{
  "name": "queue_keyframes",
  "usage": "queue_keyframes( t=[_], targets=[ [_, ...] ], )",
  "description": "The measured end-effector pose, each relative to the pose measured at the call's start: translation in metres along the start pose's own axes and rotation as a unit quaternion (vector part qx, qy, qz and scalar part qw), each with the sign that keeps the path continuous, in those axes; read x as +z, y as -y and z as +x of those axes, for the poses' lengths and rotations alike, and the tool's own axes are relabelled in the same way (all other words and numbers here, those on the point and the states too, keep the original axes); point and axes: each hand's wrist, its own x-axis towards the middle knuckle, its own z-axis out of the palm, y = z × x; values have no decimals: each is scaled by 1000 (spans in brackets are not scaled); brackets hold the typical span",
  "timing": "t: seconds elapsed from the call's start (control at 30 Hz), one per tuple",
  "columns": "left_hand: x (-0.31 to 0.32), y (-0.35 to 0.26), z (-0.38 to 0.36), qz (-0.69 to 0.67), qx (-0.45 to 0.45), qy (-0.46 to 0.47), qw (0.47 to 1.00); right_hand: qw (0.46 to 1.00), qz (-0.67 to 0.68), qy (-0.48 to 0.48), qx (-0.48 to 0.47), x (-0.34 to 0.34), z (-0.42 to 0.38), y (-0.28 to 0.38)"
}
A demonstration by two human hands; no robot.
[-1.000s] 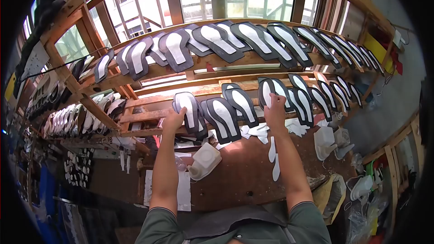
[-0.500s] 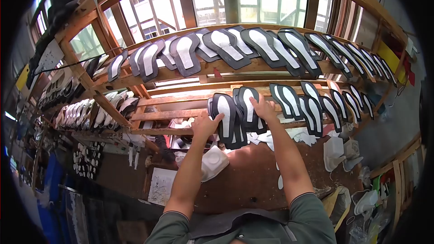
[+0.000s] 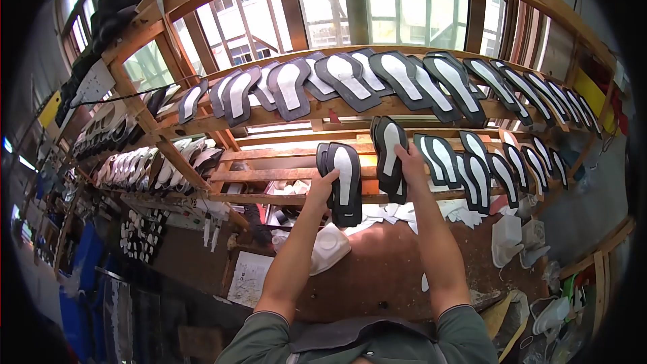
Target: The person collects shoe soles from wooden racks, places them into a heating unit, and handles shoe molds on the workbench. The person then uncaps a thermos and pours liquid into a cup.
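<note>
My left hand (image 3: pixel 322 190) is closed around the edge of a small stack of dark insoles (image 3: pixel 346 178), the top one faced with a white strip. Its thumb presses on that white face. Slightly higher and to the right, my right hand (image 3: pixel 412 167) grips a second stack of similar insoles (image 3: pixel 389 148) by its right side. Both stacks are upright in front of the lower wooden rack, with a gap between them. The fingers behind each stack are hidden. Close to my right hand, more insoles (image 3: pixel 441 160) lean on the lower rack.
An upper wooden shelf (image 3: pixel 323 109) carries a long row of insoles below the windows. Pale shoe forms (image 3: pixel 145 172) line the left rack. Below lie a brown worktop (image 3: pixel 377 263), white scraps (image 3: pixel 391 214), a white plastic container (image 3: pixel 330 246) and a white form (image 3: pixel 505 236) at right.
The two stacks, close together before, are now apart. My right hand has raised its stack up and to the right, while the left stack sits straighter. The view has shifted a little.
</note>
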Motion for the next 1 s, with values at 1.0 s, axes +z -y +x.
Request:
queue_keyframes(
  t=[1.0],
  targets=[
    [-61,269,-262,140,-121,36,982,777,-574,246,-78,-96,-279,-216]
  ],
)
